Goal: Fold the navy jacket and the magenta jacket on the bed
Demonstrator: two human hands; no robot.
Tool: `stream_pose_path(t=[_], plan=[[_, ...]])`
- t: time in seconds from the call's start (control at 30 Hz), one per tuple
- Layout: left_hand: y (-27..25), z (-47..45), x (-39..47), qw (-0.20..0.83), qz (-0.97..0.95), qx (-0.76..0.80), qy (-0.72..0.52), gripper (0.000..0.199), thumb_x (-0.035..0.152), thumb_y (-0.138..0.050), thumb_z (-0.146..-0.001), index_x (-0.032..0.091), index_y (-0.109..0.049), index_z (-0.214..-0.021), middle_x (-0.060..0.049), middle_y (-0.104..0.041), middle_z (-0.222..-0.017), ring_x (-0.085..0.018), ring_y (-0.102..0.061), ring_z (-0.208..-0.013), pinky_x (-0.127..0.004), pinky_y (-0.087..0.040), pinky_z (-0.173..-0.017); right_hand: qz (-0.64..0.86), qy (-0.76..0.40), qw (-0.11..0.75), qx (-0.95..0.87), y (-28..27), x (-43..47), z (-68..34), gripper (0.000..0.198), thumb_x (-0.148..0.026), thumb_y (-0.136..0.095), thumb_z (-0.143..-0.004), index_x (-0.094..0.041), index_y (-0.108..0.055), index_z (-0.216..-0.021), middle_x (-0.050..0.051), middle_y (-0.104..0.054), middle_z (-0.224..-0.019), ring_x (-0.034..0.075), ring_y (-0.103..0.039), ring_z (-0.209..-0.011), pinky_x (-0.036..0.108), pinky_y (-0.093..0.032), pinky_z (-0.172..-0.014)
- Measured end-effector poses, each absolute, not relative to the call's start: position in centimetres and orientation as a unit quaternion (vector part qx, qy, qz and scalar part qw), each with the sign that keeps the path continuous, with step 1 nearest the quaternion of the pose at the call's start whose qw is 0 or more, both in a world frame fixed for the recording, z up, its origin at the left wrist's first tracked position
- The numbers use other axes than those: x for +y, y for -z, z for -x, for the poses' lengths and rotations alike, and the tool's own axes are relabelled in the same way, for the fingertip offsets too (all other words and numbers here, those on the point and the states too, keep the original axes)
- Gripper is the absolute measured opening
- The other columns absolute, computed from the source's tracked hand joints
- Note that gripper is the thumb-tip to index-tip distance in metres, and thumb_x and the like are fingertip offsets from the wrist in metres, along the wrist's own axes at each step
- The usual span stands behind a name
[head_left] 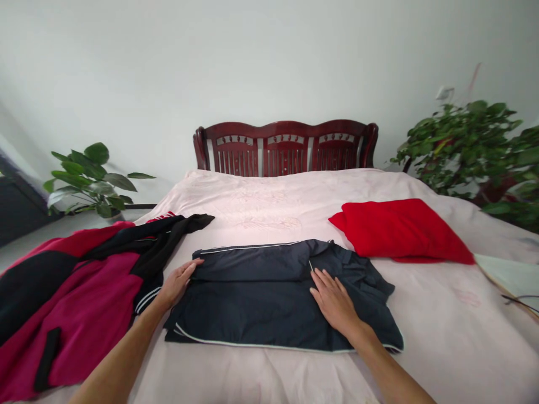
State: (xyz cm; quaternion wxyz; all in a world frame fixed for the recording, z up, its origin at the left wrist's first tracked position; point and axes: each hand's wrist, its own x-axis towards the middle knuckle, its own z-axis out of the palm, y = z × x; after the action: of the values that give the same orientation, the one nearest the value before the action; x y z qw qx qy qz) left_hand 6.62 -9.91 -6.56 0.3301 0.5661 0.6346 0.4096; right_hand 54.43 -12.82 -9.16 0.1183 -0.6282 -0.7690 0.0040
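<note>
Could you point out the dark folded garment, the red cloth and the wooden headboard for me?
Dark garment (269,300): head view, middle of its upper face.
Red cloth (402,230): head view, middle of its top.
Wooden headboard (285,146): head view, its central panel.

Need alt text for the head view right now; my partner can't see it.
A person's left hand touches the left edge of a folded dark navy garment while the right hand lies flat on it, over a pale pink bedsheet. Magenta-and-black clothing lies left, red fabric right; a dark wooden headboard and leafy plants stand beyond.
</note>
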Motion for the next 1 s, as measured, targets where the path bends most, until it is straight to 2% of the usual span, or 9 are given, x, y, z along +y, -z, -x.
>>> stream_pose_path(t=[0.1, 0.23, 0.33, 0.47, 0.6, 0.77, 0.9, 1.0], plan=[[5.8, -5.9, -11.3, 0.389, -0.402, 0.673, -0.484, 0.05, 0.049, -0.071, -0.071, 0.016, -0.068, -0.108, -0.008, -0.072, -0.107, -0.022, -0.067, -0.101, -0.031, -0.054, -0.088, 0.644, 0.014, 0.131, -0.754, 8.8, -12.9, -53.4, 0.055, -0.026, -0.035, -0.092, -0.015, -0.049, -0.144, 0.013, -0.049, -0.148, 0.032, -0.036, -0.142, 0.054, -0.03, -0.114], [5.3, -6.1, -12.1, 0.412, -0.356, 0.698, -0.465, 0.034, 0.038, -0.07, -0.074, 0.016, -0.064, -0.099, -0.003, -0.068, -0.081, -0.015, -0.067, -0.074, -0.026, -0.055, -0.068, 0.58, 0.026, 0.194, -0.791, 7.1, -13.2, -49.7, 0.059, -0.02, -0.036, -0.09, -0.018, -0.043, -0.148, 0.009, -0.045, -0.151, 0.028, -0.029, -0.146, 0.051, -0.027, -0.117], [5.0, -6.6, -11.8, 0.444, -0.35, 0.697, -0.441, 0.03, 0.042, -0.068, -0.075, 0.016, -0.061, -0.088, 0.001, -0.063, -0.069, -0.012, -0.061, -0.057, -0.023, -0.05, -0.054, 0.545, 0.001, 0.201, -0.814, 6.2, -13.6, -45.9, 0.059, -0.024, -0.04, -0.091, -0.018, -0.04, -0.15, 0.008, -0.041, -0.154, 0.027, -0.026, -0.147, 0.049, -0.026, -0.119], [4.8, -6.9, -11.2, 0.461, -0.353, 0.704, -0.41, 0.039, 0.054, -0.066, -0.073, 0.016, -0.055, -0.072, 0.003, -0.055, -0.054, -0.009, -0.05, -0.042, -0.019, -0.035, -0.041, 0.535, -0.032, 0.169, -0.827, 6.7, -14.1, -42.4, 0.058, -0.028, -0.044, -0.093, -0.017, -0.041, -0.149, 0.008, -0.038, -0.156, 0.028, -0.027, -0.147, 0.049, -0.024, -0.12], [4.8, -6.9, -10.8, 0.453, -0.363, 0.712, -0.395, 0.045, 0.059, -0.063, -0.072, 0.016, -0.056, -0.065, 0.002, -0.052, -0.049, -0.009, -0.043, -0.04, -0.019, -0.024, -0.039, 0.526, -0.027, 0.159, -0.835, 8.0, -14.2, -41.8, 0.054, -0.03, -0.041, -0.096, -0.017, -0.042, -0.149, 0.009, -0.038, -0.156, 0.028, -0.028, -0.146, 0.048, -0.021, -0.12], [4.9, -7.3, -10.5, 0.435, -0.386, 0.715, -0.387, 0.048, 0.061, -0.063, -0.07, 0.018, -0.053, -0.052, 0.001, -0.049, -0.045, -0.011, -0.042, -0.042, -0.024, -0.03, -0.043, 0.523, -0.028, 0.165, -0.836, 8.4, -14.2, -42.1, 0.053, -0.03, -0.041, -0.097, -0.018, -0.043, -0.148, 0.008, -0.038, -0.156, 0.027, -0.029, -0.146, 0.047, -0.02, -0.121], [4.3, -7.6, -10.5, 0.417, -0.41, 0.707, -0.399, 0.033, 0.049, -0.064, -0.075, 0.018, -0.062, -0.064, -0.004, -0.064, -0.06, -0.022, -0.06, -0.064, -0.027, -0.043, -0.054, 0.523, -0.028, 0.165, -0.836, 8.3, -14.3, -42.1, 0.052, -0.03, -0.041, -0.097, -0.018, -0.044, -0.148, 0.008, -0.039, -0.156, 0.027, -0.029, -0.145, 0.047, -0.02, -0.12], [3.9, -7.6, -10.4, 0.4, -0.415, 0.705, -0.413, 0.018, 0.037, -0.063, -0.077, 0.02, -0.066, -0.073, -0.005, -0.072, -0.073, -0.027, -0.066, -0.085, -0.028, -0.051, -0.065, 0.522, -0.022, 0.17, -0.835, 8.4, -14.3, -42.1, 0.052, -0.03, -0.04, -0.097, -0.018, -0.045, -0.147, 0.007, -0.04, -0.155, 0.026, -0.031, -0.145, 0.046, -0.02, -0.12]])
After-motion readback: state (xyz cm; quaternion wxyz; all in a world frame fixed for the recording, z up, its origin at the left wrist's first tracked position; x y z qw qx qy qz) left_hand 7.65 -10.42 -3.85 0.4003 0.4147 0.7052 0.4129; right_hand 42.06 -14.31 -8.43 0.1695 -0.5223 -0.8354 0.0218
